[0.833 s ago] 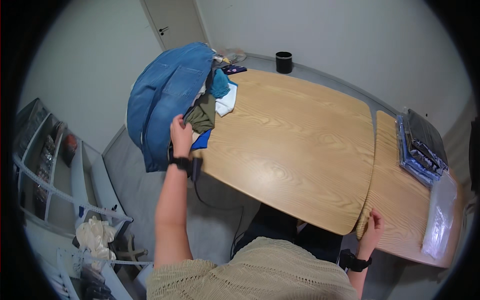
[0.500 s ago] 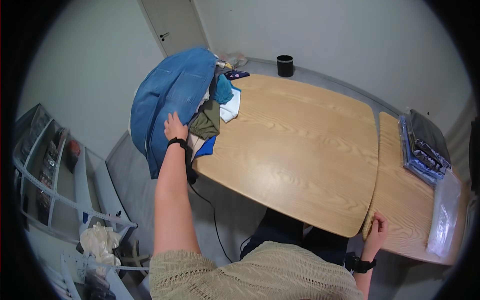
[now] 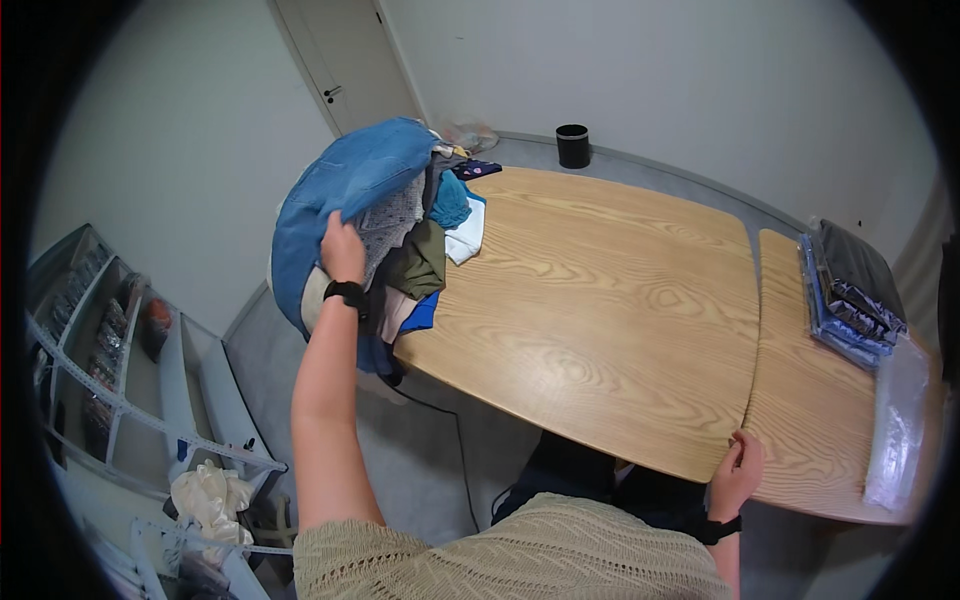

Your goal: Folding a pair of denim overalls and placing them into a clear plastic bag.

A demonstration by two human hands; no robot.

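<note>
A blue denim garment [image 3: 375, 160] covers the top of a heap of clothes at the table's left end. My left hand [image 3: 343, 250] is closed on its near edge, holding it raised. Beneath it shows a grey knitted garment [image 3: 392, 222]. Beside my left wrist lie an olive-green cloth [image 3: 420, 262], a bright blue cloth [image 3: 421, 312], a teal cloth [image 3: 451, 202] and a white piece with teal trim [image 3: 468, 235]. My right hand [image 3: 737, 473] is at the table's near right corner with its fingers curled; what they hold, if anything, is hidden.
The wooden table [image 3: 600, 310] adjoins a second wooden table [image 3: 800, 420], which bears folded clothes in clear bags [image 3: 850, 290] and clear plastic packaging [image 3: 893, 425]. Shelving [image 3: 120, 390] stands at the left. A black cable [image 3: 455, 430] runs over the floor. A black bin [image 3: 573, 147] stands beyond.
My left hand, lying flat on the denim before, now grips its edge. The denim is folded back away from me, baring the grey knit. My right hand has shifted slightly left at the corner.
</note>
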